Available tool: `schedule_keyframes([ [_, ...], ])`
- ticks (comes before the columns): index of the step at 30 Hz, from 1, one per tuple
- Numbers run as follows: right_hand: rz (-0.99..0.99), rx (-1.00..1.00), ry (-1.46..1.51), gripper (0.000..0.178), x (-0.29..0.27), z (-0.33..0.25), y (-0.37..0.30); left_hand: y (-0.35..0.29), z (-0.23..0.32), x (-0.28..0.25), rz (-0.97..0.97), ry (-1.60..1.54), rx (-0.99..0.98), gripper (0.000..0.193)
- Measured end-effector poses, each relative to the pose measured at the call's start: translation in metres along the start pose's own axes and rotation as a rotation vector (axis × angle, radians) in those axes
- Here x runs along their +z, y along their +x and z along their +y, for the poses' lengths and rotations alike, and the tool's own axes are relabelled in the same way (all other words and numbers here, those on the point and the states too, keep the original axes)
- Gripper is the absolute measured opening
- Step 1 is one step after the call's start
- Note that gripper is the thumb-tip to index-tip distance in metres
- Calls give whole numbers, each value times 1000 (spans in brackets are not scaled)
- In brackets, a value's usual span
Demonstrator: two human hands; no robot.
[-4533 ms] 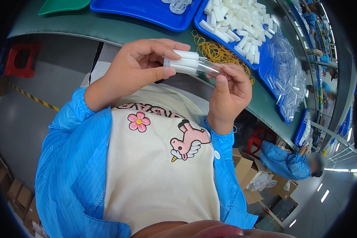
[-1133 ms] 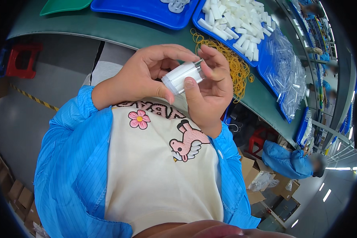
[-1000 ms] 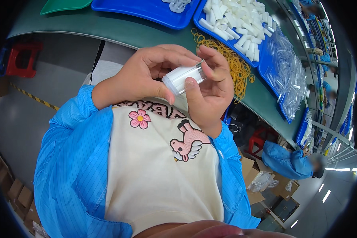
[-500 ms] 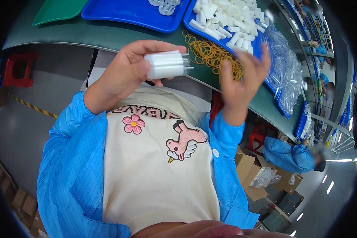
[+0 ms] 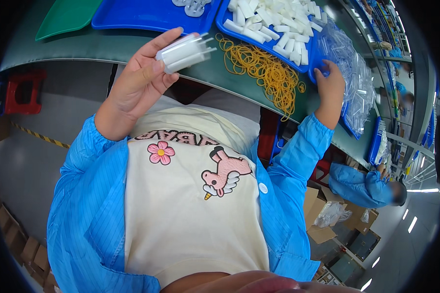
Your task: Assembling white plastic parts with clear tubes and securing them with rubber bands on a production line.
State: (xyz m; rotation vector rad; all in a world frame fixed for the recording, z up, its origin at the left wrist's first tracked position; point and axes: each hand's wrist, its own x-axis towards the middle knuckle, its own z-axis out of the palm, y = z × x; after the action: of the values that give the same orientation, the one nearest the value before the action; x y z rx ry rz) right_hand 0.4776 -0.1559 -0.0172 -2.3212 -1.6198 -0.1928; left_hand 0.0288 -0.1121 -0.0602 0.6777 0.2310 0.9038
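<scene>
My left hand (image 5: 141, 80) holds a short bundle of white pieces and clear tubes (image 5: 185, 52) between thumb and fingers, tilted above the near table edge. Thin clear ends stick out from its right side. My right hand (image 5: 331, 87) is at the edge of the pile of clear plastic tubes (image 5: 359, 93), its thumb and a curled finger apart with nothing visible between them; its other fingers are partly hidden. Between the hands, a heap of yellow rubber bands (image 5: 266, 73) lies on the green table.
A blue tray (image 5: 223, 20) of white blocks (image 5: 274, 24) stands behind the rubber bands. Left of it are another blue tray (image 5: 132, 19) with clear round parts (image 5: 195, 7) and a green tray (image 5: 63, 17). A person in blue (image 5: 359, 185) works farther right. Red stool (image 5: 24, 93) at left.
My right hand has moved right, from above the rubber bands to the clear tubes. My left hand has shifted up and left with the bundle, which now tilts upward.
</scene>
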Motion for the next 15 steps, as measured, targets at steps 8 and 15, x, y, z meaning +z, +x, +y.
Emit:
schedule_keyframes([
  [8,-46,246,-389,43,-7,-26,-3,-3,3,-2,-6,-116,-99,59],
  [15,-43,222,-242,38,-3,-19,2,-5,-3,-8,-96,-106,-109,47],
])
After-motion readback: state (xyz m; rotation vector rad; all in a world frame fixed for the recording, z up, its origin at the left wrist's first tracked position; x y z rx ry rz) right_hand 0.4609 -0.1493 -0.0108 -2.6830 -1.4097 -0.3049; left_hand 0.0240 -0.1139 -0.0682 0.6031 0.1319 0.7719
